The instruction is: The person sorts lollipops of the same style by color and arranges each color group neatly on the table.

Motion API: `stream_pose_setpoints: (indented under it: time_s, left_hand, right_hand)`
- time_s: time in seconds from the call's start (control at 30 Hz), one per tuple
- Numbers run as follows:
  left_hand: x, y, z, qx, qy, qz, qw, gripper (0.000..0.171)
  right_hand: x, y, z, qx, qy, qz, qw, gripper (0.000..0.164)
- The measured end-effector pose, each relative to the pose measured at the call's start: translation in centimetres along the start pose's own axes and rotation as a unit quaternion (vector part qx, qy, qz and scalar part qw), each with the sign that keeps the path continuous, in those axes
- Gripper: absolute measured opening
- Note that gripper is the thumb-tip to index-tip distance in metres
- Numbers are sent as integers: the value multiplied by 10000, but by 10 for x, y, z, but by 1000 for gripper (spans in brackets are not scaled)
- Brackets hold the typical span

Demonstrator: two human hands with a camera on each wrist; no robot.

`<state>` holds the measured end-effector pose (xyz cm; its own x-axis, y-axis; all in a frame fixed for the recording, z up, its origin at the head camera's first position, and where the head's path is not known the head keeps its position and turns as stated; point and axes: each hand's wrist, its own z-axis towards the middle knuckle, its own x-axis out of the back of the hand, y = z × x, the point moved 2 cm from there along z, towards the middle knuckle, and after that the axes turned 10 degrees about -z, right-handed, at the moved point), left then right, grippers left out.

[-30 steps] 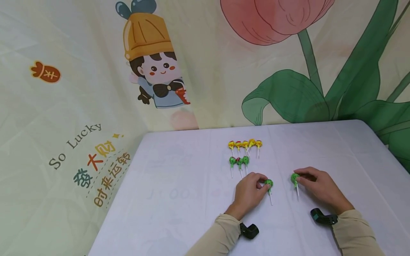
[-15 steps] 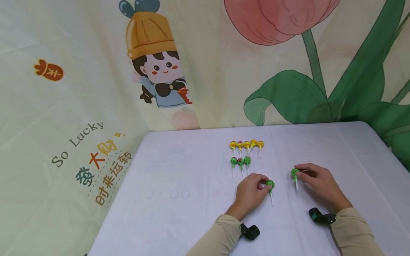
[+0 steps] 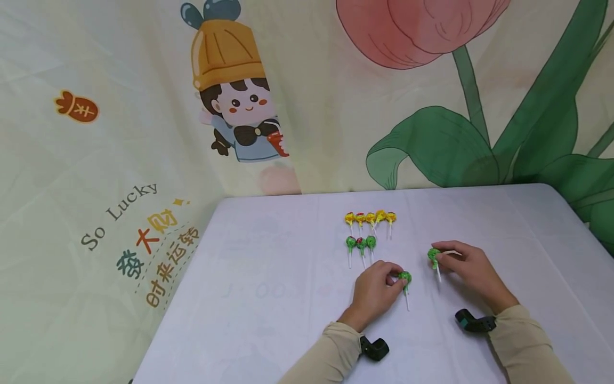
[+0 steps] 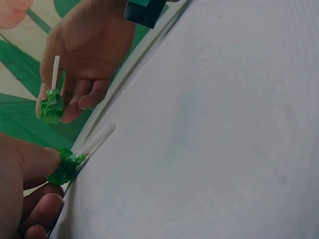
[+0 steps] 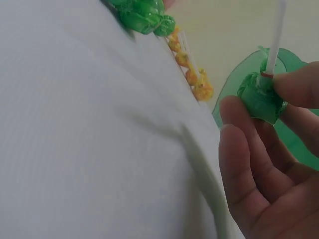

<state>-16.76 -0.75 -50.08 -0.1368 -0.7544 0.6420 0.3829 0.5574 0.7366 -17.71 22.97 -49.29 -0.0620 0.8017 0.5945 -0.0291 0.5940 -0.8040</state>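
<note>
Between thumb and fingers my left hand [image 3: 376,288] pinches a green-wrapped lollipop [image 3: 405,277] by its head, its white stick pointing toward me at the table. My right hand [image 3: 475,272] pinches another green lollipop [image 3: 434,256], raised a little above the cloth, stick slanting down. The right wrist view shows this lollipop [image 5: 261,97] between thumb and fingers. In the left wrist view the left hand's lollipop [image 4: 66,167] lies at the cloth surface. Beyond the left hand, several green lollipops [image 3: 361,244] form a short row, with a row of yellow lollipops [image 3: 370,218] behind.
A white cloth [image 3: 268,266] covers the table, whose back edge meets a printed curtain [image 3: 326,106] with a cartoon figure and a large flower. Each wrist wears a black camera mount [image 3: 374,348].
My right hand has lifted its green lollipop and shifted slightly left and away from me. The left hand keeps its pinch in nearly the same place. The head view has shifted slightly.
</note>
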Motion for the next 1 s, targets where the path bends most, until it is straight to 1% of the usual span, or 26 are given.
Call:
stream_pose_setpoints:
  time_s: [0.3,0.53,0.7,0.83,1.0]
  left_hand:
    - [0,-2,-1,64,-39,-65,10000,16]
    - [1,-1,0,-17,-62,-44,10000,17]
    - [1,-1,1,-75,-90,24,9999,17]
    - [2,-1,0,-46,-55,17,10000,17]
    - [1,-2,-1,-55,-33,-51,10000,17]
  right_hand:
    - [-6,-8,14,-234,-126,202,9994,45]
    - [-8,-14,27,-121,-128,277,9995,45]
    - [-13,-17,33,-46,-273,418,9987,42]
    - [-17,-22,40,-13,-379,368,9986,42]
    - [-18,-27,48,16,-349,304,9989,39]
